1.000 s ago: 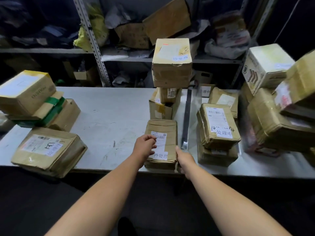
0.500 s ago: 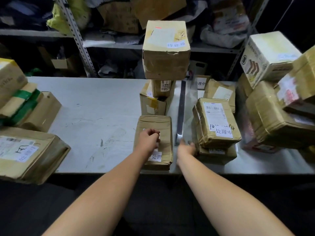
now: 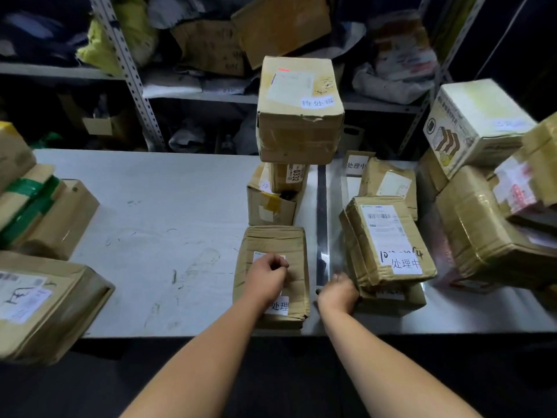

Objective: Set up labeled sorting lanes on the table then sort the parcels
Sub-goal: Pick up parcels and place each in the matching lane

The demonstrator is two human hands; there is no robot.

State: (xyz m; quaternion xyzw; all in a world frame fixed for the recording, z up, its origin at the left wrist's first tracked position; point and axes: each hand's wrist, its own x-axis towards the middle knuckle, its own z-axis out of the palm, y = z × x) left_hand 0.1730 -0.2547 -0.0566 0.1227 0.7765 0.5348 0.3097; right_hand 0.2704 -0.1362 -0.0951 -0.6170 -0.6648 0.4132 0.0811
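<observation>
Brown cardboard: one flat parcel (image 3: 272, 239) lies at the table's (image 3: 156, 212) front edge, with the left hand (image 3: 268, 277) clenched on its label. Behind it three boxes (image 3: 298, 116) are stacked. One strip (image 3: 321, 212) runs beside them. Right of it, the right hand (image 3: 339, 292) touches a two-parcel stack (image 3: 388, 242), grip unclear. One lone parcel (image 3: 388, 182) sits behind that.

Labelled brown parcels (image 3: 298, 128) beside dark divider strip (image 3: 321, 212)
</observation>
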